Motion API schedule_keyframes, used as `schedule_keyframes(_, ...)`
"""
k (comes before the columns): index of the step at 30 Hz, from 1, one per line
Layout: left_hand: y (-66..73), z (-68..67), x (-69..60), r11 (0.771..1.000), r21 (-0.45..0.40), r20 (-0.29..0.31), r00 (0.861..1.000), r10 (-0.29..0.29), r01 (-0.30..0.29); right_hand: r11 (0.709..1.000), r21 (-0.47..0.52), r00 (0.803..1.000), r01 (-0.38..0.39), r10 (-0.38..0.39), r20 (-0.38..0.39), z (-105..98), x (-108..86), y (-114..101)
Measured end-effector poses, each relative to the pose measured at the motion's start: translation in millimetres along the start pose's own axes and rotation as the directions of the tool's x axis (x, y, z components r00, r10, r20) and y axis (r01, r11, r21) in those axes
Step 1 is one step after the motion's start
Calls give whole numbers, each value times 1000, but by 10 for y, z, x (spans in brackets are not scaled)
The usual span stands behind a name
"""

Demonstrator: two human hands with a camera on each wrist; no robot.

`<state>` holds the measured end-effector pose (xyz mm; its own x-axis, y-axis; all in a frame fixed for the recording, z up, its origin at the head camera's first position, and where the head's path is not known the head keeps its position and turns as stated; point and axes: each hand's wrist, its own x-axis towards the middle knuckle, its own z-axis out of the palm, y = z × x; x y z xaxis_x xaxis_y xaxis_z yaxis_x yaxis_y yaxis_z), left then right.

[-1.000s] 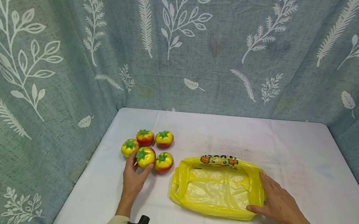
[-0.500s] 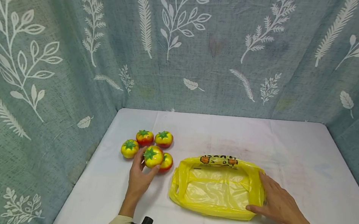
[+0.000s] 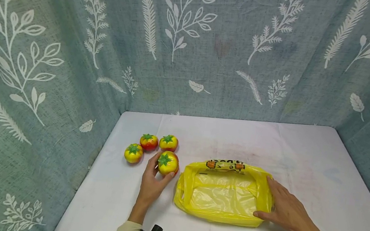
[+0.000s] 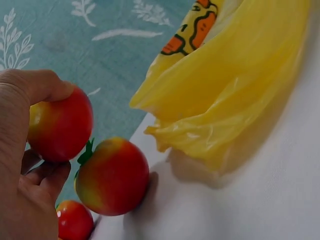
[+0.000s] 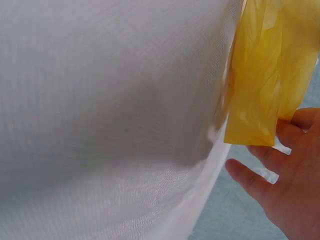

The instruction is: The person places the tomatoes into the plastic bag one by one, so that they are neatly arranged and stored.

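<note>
The left hand (image 3: 153, 185) grips a yellow-red tomato (image 3: 168, 163) between thumb and fingers; in the left wrist view the held tomato (image 4: 62, 126) is above another tomato (image 4: 114, 176). From the head view, the held one hides most of that other tomato. A yellow plastic bag (image 3: 225, 196) lies with its mouth open on the white table. At the bag's right end rests the right hand (image 3: 287, 209), thumb at the front and fingers along the side; in the right wrist view its fingers touch the yellow plastic (image 5: 255, 95).
Three more tomatoes stand at the left: one at the back (image 3: 168, 143), one beside it (image 3: 149, 142) and one farther left (image 3: 134, 153). A green-grey leaf-patterned curtain (image 3: 214, 56) hangs behind and beside the white-covered table (image 3: 313, 161).
The left hand has moved to the right with the tomato, from beside the leftmost one to over the tomato nearest the bag. The right hand and the bag look unmoved.
</note>
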<state>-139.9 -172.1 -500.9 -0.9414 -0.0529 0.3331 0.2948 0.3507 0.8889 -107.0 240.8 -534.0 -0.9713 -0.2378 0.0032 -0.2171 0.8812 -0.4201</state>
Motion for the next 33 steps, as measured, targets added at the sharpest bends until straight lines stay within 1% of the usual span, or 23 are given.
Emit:
schedule_keyframes(5,19,68,9,1000,-22,61,998,7,-5,1000,3,1000,0,0,-4,-4,-2,0)
schedule_keyframes(12,97,147,12,1000,-12,135,991,-9,11,1000,-4,1000,5,-5,-6,-10,0,6)
schedule_keyframes(17,149,200,24,999,-49,184,983,0,9,1000,-7,1000,4,-4,-8,-16,1,3)
schedule_keyframes(20,10,273,44,999,-43,197,980,1,8,1000,-8,1000,-1,1,-9,-13,-3,4)
schedule_keyframes(24,-188,358,65,999,-35,213,977,16,-9,1000,-6,1000,-2,2,-10,-10,-8,11)
schedule_keyframes(30,-156,420,87,997,-54,253,965,67,-55,1000,-9,1000,-5,4,-5,-14,-11,2)
schedule_keyframes(33,-129,468,105,997,-37,282,956,79,-71,1000,-10,1000,-2,2,-13,-16,-14,-3)
